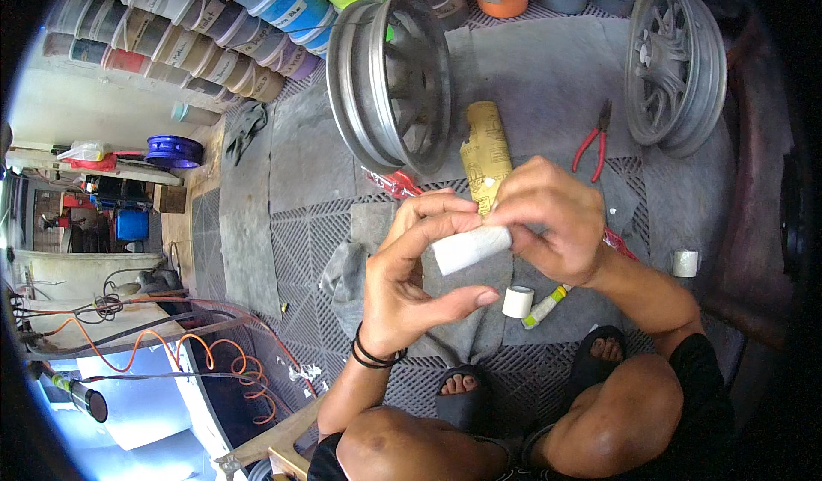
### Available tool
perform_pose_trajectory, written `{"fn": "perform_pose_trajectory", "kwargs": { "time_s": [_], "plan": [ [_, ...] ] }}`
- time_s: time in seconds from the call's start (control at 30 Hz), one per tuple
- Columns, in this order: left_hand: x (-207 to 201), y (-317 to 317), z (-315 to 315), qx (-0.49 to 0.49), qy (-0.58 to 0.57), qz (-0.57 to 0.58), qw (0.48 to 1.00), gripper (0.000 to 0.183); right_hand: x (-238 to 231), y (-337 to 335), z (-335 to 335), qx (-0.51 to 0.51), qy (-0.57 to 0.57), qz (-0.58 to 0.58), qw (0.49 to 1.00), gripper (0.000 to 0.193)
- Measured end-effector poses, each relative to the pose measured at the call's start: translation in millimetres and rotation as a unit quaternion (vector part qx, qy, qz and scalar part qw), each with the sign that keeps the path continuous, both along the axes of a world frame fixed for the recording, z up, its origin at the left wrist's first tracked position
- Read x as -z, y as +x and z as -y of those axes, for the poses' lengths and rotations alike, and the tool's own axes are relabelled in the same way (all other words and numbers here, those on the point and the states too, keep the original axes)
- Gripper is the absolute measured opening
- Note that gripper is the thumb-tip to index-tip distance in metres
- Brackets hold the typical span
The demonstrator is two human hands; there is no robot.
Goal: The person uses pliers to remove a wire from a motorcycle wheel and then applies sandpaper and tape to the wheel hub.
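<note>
In front of me, between my hands, is a white roll (471, 250) that looks like tape. My left hand (407, 267) has its fingers curled along the upper side of the roll, while its thumb sticks out apart below. With bent fingers, my right hand (552, 220) pinches at the roll's right end, and the fingertips of both hands meet there. Just beyond them a yellow-brown roll of sandpaper (485, 151) lies on the floor. Below the right hand stands a white tape roll (518, 301), beside a yellow-green and white tube-like piece (546, 306).
A grey wheel rim (351, 87) stands ahead, another wheel rim (668, 66) at far right. Red-handled pliers (591, 147) lie between them. Another tape roll (685, 264) is at right. Stacked paint buckets (300, 10) line the back. Grey cloth (347, 284) lies left of my left hand.
</note>
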State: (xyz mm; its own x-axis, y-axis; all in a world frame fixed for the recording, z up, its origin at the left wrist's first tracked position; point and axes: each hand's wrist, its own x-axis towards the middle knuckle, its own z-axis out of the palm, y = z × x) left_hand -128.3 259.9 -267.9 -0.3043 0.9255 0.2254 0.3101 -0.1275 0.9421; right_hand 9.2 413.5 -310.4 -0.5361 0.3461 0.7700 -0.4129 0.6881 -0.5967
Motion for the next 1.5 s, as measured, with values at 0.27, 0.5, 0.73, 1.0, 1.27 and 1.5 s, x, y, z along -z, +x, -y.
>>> {"fn": "perform_pose_trajectory", "kwargs": {
  "time_s": [0.27, 0.5, 0.73, 1.0, 1.27, 1.5],
  "plan": [
    [14, 7, -9, -0.051, 0.022, 0.069, 0.996, 0.049, 18, -7, 20, -0.29, -0.672, 0.006, 0.682, 0.024],
    [12, 11, -16, -0.136, 0.029, -0.096, 0.986, 0.031, 24, -6, 19, -0.345, -0.722, 0.041, 0.599, 0.02],
    [18, 11, -16, -0.129, 0.019, 0.003, 0.991, 0.018, 19, -7, 29, -0.346, -0.73, 0.026, 0.589, 0.02],
    [14, -2, -18, -0.05, 0.036, 0.028, 0.998, 0.02, 23, -3, 26, -0.41, -0.746, 0.009, 0.524, 0.026],
    [15, -9, -16, -0.028, 0.053, 0.004, 0.998, 0.02, 20, -3, 27, -0.406, -0.733, 0.018, 0.545, 0.025],
    [17, -2, -9, -0.123, 0.007, 0.134, 0.983, 0.021, 24, -4, 15, -0.386, -0.65, 0.087, 0.649, 0.026]
  ]
}}
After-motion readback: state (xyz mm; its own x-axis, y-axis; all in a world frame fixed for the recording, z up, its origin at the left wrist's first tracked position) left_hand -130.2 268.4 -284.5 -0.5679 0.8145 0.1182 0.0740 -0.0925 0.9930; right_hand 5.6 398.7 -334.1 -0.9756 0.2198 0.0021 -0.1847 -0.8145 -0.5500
